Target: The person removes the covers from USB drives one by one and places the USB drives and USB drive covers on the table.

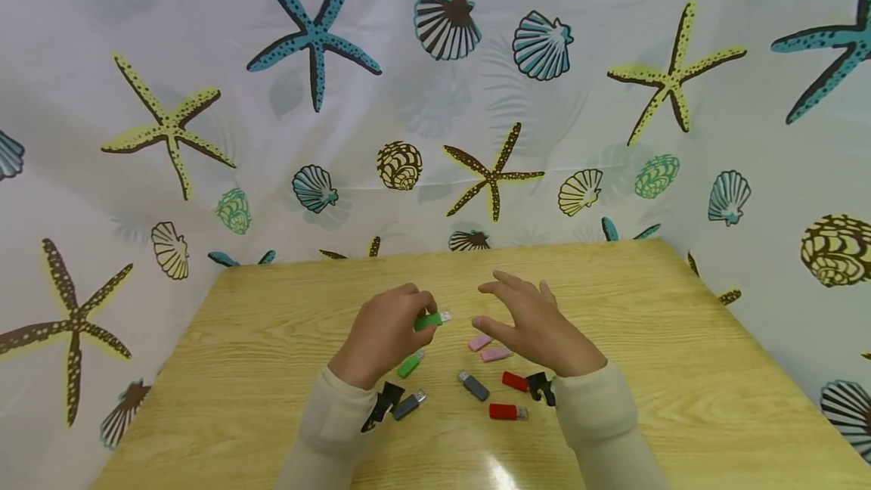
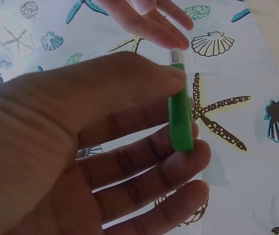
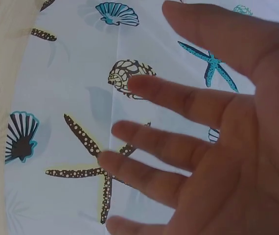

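Observation:
Between thumb and fingers my left hand (image 1: pixel 389 330) pinches a green USB stick (image 2: pixel 180 112) above the table. Its silver plug points toward my right hand (image 1: pixel 534 324), which hovers a little to the right with fingers spread and holds nothing. In the right wrist view the bare palm and parted fingers (image 3: pixel 164 142) show. A second green USB stick (image 1: pixel 410 364) lies on the wood below the left hand. Two pink USB sticks (image 1: pixel 496 354) lie under the right hand, the farther one partly covered by its thumb.
Nearer to me on the wooden table (image 1: pixel 272 369) lie two grey USB sticks (image 1: pixel 473 385) and two red USB sticks (image 1: pixel 503 411). A white cloth (image 1: pixel 381 112) printed with starfish and shells hangs behind the table and at both sides.

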The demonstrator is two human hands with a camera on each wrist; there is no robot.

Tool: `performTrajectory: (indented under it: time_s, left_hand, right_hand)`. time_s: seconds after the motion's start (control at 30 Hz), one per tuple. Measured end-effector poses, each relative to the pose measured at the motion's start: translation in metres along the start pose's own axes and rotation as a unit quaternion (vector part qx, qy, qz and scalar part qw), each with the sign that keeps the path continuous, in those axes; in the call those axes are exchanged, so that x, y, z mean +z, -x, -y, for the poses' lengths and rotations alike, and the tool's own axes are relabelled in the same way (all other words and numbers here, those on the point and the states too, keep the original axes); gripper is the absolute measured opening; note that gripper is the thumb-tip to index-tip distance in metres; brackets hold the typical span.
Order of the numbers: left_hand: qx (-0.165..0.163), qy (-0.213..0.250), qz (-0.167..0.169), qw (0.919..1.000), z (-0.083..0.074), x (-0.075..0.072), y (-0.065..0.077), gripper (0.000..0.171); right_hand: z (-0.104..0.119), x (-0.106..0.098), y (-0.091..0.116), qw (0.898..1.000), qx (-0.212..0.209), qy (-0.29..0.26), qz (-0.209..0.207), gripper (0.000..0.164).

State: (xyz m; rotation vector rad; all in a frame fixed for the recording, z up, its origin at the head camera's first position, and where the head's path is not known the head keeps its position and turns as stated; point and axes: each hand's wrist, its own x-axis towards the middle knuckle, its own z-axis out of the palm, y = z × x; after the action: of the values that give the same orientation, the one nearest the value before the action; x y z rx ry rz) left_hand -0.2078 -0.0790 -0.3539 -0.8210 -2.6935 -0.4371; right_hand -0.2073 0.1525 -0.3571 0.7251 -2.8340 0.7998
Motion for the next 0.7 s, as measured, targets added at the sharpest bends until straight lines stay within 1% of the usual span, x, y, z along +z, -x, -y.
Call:
performTrajectory:
  time_s: [0.2, 0.4, 0.5, 0.6, 0.7]
  left_hand:
    - [0.045, 0.003, 0.011, 0.9989, -0.009, -0.009, 0.004, 0.012]
    - [0.071, -0.002, -0.005, 0.9974, -0.017, -0.019, 0.009, 0.011]
    - [0.080, -0.005, -0.010, 0.9968, -0.021, -0.022, 0.011, 0.011]
    - [0.083, -0.005, -0.008, 0.9965, -0.023, -0.025, 0.012, 0.013]
    - [0.084, -0.003, -0.007, 0.9965, -0.025, -0.026, 0.014, 0.015]
  right_hand:
    - [0.007, -0.001, 0.000, 0.998, -0.047, -0.044, 0.027, 0.046]
    - [0.017, -0.005, 0.001, 0.993, -0.075, -0.072, 0.061, 0.046]
    - [0.021, -0.007, 0.002, 0.991, -0.094, -0.071, 0.062, 0.043]
    - [0.023, -0.007, 0.003, 0.989, -0.128, -0.055, 0.048, 0.035]
    - [0.025, -0.006, 0.003, 0.987, -0.147, -0.051, 0.040, 0.027]
